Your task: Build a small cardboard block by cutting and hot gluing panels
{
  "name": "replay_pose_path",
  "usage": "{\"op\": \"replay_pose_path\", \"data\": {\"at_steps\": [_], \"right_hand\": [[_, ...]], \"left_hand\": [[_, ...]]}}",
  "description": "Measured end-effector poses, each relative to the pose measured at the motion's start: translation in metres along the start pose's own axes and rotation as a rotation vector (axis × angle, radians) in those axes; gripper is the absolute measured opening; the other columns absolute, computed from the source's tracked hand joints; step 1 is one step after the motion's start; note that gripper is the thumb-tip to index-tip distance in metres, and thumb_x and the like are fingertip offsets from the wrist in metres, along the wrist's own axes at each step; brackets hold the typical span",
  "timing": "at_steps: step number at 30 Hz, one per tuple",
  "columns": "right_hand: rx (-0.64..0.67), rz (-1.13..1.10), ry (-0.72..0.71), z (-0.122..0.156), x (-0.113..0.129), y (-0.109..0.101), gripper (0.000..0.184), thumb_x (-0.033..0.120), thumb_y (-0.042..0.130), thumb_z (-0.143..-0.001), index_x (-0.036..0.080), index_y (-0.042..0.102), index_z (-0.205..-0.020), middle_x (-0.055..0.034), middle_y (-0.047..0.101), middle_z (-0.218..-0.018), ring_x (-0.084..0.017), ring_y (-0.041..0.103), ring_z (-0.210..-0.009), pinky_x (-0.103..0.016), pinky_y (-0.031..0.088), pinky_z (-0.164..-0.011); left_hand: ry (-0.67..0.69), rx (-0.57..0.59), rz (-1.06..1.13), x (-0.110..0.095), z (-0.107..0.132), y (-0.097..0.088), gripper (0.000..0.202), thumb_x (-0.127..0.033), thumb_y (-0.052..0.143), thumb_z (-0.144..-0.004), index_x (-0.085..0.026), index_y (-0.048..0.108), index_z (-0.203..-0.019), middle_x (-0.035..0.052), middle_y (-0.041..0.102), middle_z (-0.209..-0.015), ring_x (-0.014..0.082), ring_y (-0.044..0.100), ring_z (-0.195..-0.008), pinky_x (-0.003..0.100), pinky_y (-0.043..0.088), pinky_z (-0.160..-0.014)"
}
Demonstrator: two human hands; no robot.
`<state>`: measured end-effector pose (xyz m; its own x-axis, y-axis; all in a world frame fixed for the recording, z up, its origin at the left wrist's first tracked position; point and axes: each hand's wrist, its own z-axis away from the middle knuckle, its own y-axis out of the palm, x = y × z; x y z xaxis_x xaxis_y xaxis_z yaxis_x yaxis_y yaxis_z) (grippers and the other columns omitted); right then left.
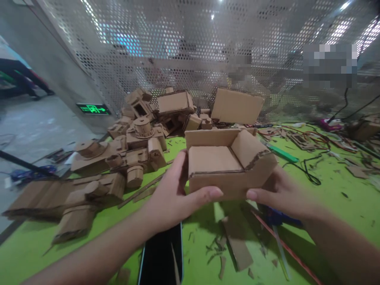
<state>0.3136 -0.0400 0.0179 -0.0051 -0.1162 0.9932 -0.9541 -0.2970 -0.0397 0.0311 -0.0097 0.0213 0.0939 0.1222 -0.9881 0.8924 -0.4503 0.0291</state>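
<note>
A cardboard box model [219, 180] with a raised, sloping right end is held up above the green table. My left hand [175, 194] grips its left side, thumb along the front face and the other fingers mostly hidden behind and below. At the right end, my right hand [282, 194] closes round the lower corner, its thumb tip on the front face. Below the box lie a flat cardboard strip [237, 243] and a dark phone-like slab [162, 257]. Partly covered by my right hand is a blue tool [282, 217], probably a glue gun, with a clear stick near it.
Cardboard models [142, 130] are piled at the back left, and a flat-faced cardboard piece [237, 106] leans against the perforated metal screen [190, 51]. A green cutter [282, 152], cables [314, 138] and scraps lie on the right of the green table [335, 221].
</note>
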Motion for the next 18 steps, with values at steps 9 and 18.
{"op": "replay_pose_path", "data": {"at_steps": [9,18], "right_hand": [[-0.076,0.071,-0.169,0.003,-0.006,0.002,0.076,0.036,0.099,-0.08,0.038,0.063,-0.148,-0.0048,0.073,-0.147,-0.031,0.073,-0.132,-0.034,0.066,-0.101],[-0.067,0.179,-0.22,0.005,-0.004,0.01,0.092,0.036,0.101,-0.078,0.036,0.053,-0.156,-0.0084,0.064,-0.16,-0.033,0.062,-0.148,-0.044,0.055,-0.119]], "left_hand": [[0.109,0.009,-0.132,0.003,-0.003,-0.004,0.085,-0.029,0.105,-0.069,-0.029,0.06,-0.14,0.0046,0.072,-0.141,0.0299,0.069,-0.134,0.037,0.058,-0.113],[0.083,-0.009,-0.021,0.005,0.0,-0.005,0.083,-0.023,0.106,-0.067,-0.033,0.063,-0.137,0.0012,0.073,-0.143,0.0266,0.068,-0.137,0.032,0.054,-0.116]]}}
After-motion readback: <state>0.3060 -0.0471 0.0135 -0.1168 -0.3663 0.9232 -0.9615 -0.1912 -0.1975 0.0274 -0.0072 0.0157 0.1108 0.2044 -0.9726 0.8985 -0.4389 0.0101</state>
